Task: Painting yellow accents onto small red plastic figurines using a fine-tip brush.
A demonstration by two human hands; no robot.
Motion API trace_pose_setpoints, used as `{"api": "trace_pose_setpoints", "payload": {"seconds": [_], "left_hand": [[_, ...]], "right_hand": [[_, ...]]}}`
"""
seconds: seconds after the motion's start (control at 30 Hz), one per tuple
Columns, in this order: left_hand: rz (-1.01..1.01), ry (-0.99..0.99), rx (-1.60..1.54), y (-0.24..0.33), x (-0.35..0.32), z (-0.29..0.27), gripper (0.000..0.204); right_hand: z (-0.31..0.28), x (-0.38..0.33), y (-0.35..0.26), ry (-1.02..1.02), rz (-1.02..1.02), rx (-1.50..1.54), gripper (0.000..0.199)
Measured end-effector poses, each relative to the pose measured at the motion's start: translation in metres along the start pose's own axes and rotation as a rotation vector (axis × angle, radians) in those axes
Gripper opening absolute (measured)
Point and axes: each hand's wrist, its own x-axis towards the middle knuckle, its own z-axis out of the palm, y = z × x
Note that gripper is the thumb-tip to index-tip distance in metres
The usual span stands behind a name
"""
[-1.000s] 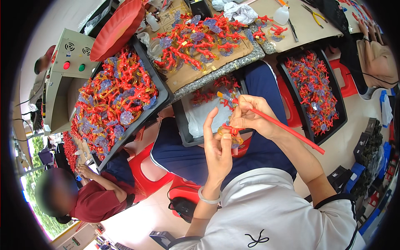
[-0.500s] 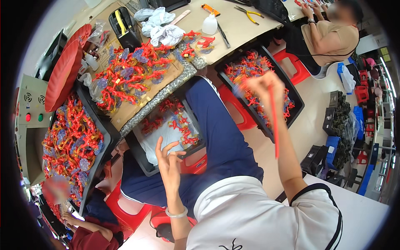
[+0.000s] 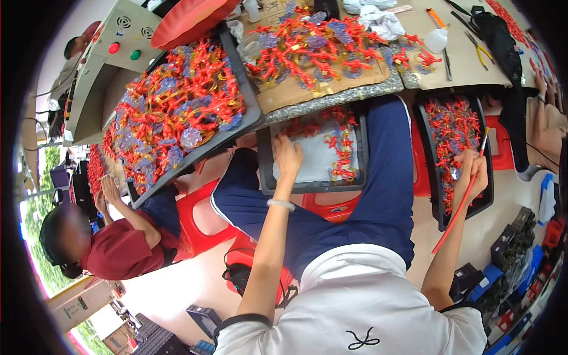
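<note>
Red figures (image 3: 343,157) with purple parts lie near our left hand (image 3: 289,156) — fingers apart or together, we cannot tell; our right fingers (image 3: 468,160) clamp a red brush (image 3: 453,226).

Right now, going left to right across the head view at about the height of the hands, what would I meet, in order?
Large heaped dark tray, left hand, column of red pieces, navy trouser leg, right hand, co-worker's tan shirt.
</note>
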Motion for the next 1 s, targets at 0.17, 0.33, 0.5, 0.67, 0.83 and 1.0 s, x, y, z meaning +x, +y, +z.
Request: {"api": "trace_pose_setpoints", "payload": {"seconds": [0.17, 0.33, 0.5, 0.67, 0.83, 1.0], "left_hand": [[-0.027, -0.032, 0.273, -0.002, 0.021, 0.012, 0.06], [-0.108, -0.036, 0.179, -0.022, 0.022, 0.019, 0.057], [0.001, 0.163, -0.253, 0.023, -0.016, -0.039, 0.058], [0.045, 0.097, -0.551, 0.116, -0.076, -0.124, 0.066], [0.139, 0.122, -0.577, 0.142, -0.104, -0.145, 0.069], [0.049, 0.281, -1.053, 0.159, -0.109, -0.152, 0.077]], "right_hand": [[0.031, -0.023, -0.012, -0.162, 0.048, 0.158, 0.033], [0.049, -0.037, -0.015, -0.381, 0.01, 0.215, 0.034], [0.072, -0.05, -0.031, -0.534, 0.156, 0.25, 0.035], [0.118, -0.066, -0.063, -0.717, 0.471, 0.545, 0.013], [0.153, -0.079, -0.098, -0.882, 0.347, 0.506, 0.018], [0.15, -0.087, -0.105, -0.813, 0.372, 0.553, 0.011]]}}
